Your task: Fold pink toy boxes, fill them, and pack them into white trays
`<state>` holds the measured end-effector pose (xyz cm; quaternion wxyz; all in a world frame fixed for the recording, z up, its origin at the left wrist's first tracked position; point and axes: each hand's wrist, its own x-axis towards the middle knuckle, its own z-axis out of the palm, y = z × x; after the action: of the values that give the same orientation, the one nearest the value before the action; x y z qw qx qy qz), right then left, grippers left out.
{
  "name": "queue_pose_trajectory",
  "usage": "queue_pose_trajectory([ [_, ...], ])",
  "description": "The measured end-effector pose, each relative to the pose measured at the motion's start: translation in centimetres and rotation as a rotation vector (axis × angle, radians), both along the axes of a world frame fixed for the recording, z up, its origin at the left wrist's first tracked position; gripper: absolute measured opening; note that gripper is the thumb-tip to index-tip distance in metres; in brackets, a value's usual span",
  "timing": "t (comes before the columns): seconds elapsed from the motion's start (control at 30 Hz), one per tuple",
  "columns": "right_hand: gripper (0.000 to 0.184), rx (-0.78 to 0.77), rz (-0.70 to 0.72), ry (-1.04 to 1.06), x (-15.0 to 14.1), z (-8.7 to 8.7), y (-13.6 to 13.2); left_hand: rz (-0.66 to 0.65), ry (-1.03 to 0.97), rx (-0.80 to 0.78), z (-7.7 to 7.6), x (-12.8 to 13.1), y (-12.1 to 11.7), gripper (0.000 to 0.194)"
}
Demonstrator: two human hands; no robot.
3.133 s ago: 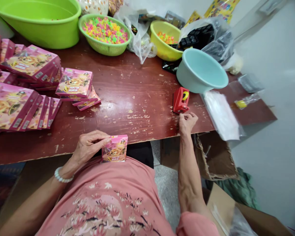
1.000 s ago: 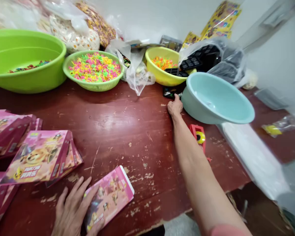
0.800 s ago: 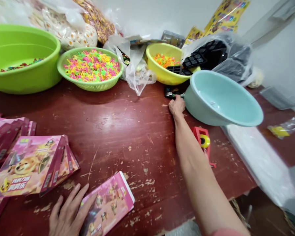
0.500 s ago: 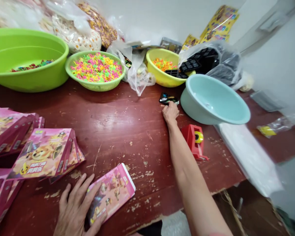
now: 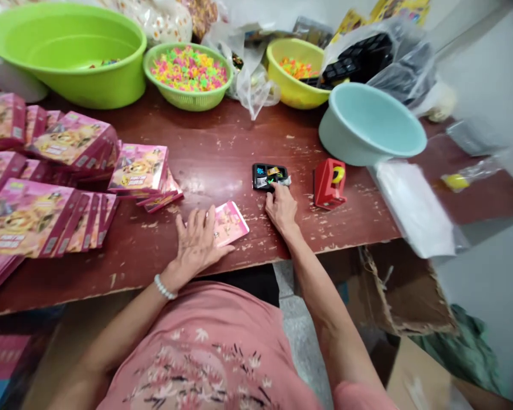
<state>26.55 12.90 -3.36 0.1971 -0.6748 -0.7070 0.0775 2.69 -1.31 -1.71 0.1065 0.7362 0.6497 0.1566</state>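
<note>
My left hand (image 5: pixel 195 242) lies spread on a flat pink printed box (image 5: pixel 233 224), fingers apart, covering the box's left part. The box has a white flap edge at its right end. My right hand (image 5: pixel 282 209) is at a small black compartment tray (image 5: pixel 256 183), its index finger on the tray's near edge and the other fingers curled. Small blue, orange, green and silvery pieces sit in the tray's compartments. Just right of this hand stands a red tape dispenser (image 5: pixel 325 191) with a yellow core.
Stacks of pink boxes (image 5: pixel 29 216) fill the table's left side. Along the back are a large green tub (image 5: pixel 111 85), a green basket (image 5: pixel 188 101) of colourful small pieces, a yellow bowl (image 5: pixel 290 94) and a pale blue basin (image 5: pixel 350 136). Clear plastic bags (image 5: pixel 419 210) lie at right.
My right hand has come nearer to me, and the black tray has moved with it away from the blue basin. My left hand stays on the pink box. The view has tilted down.
</note>
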Motion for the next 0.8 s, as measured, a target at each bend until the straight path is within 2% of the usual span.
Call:
queue_pose_trajectory([
  [0.07, 0.056, 0.041, -0.004, 0.163, -0.2, -0.1, -2.7, 0.005, -0.015, -0.015, 0.4, -0.4, 0.0, 0.113],
  [0.13, 0.055, 0.018, 0.002, 0.364, -0.9, 0.0, -5.3, 0.015, -0.038, 0.010, 0.6, -1.0, -0.4, 0.116],
  [0.27, 0.044, -0.276, 0.207, 0.776, -3.6, 1.2, -9.7, 0.010, -0.051, 0.074, 0.8, -2.2, -1.7, 0.116],
  [0.37, 0.047, -0.466, 0.372, 1.021, -5.2, 3.3, -10.8, 0.025, -0.038, 0.063, 1.0, -2.8, -2.2, 0.115],
  [0.43, 0.049, -0.498, 0.470, 1.036, -4.9, 4.9, -9.7, 0.034, -0.069, 0.049, 1.3, -3.2, -2.1, 0.113],
  [0.47, 0.049, -0.459, 0.523, 0.975, -4.4, 5.7, -8.5, 0.039, -0.109, 0.045, 1.5, -3.5, -2.0, 0.111],
  [0.53, 0.055, -0.280, 0.597, 0.717, -2.6, 7.0, -5.1, 0.037, -0.240, 0.031, 1.9, -4.2, -1.7, 0.106],
  [0.6, 0.084, -0.114, 0.604, 0.301, -0.5, 7.5, -1.0, 0.015, -0.408, -0.017, 2.4, -5.1, -1.5, 0.102],
  [0.63, 0.101, -0.120, 0.572, 0.100, 0.4, 7.4, 1.0, -0.002, -0.491, -0.052, 2.7, -5.6, -1.5, 0.102],
  [0.7, 0.120, -0.213, 0.527, -0.186, 1.6, 6.7, 4.3, -0.032, -0.646, -0.141, 3.2, -6.5, -1.5, 0.105],
  [0.8, 0.120, -0.323, 0.519, -0.326, 2.1, 5.1, 6.7, -0.050, -0.869, -0.262, 3.6, -7.6, -1.7, 0.109],
])
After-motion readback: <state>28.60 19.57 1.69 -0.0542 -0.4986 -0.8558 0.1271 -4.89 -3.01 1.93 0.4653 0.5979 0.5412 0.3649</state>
